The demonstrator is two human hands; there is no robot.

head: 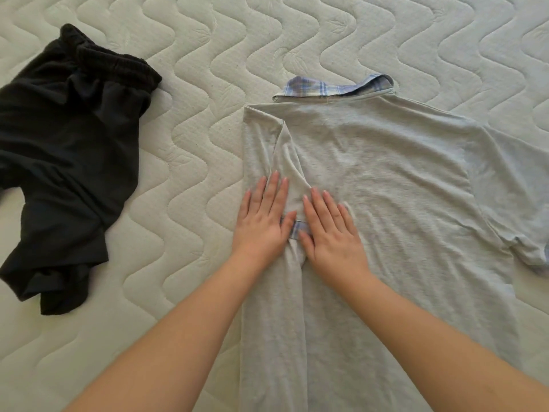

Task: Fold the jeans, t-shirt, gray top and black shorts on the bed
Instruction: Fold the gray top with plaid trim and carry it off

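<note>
Your left hand [263, 220] and right hand [329, 230] press flat, gripping nothing, on the gray top [386, 179] at frame centre; lifting off carelessly could let its folded sleeve spring open.

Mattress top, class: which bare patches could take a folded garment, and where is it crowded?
Bare mattress runs between the black shorts and the gray top, and along the far edge beyond the plaid collar. It is crowded on the top's folded left side, where the left hand and right hand press flat.
</note>
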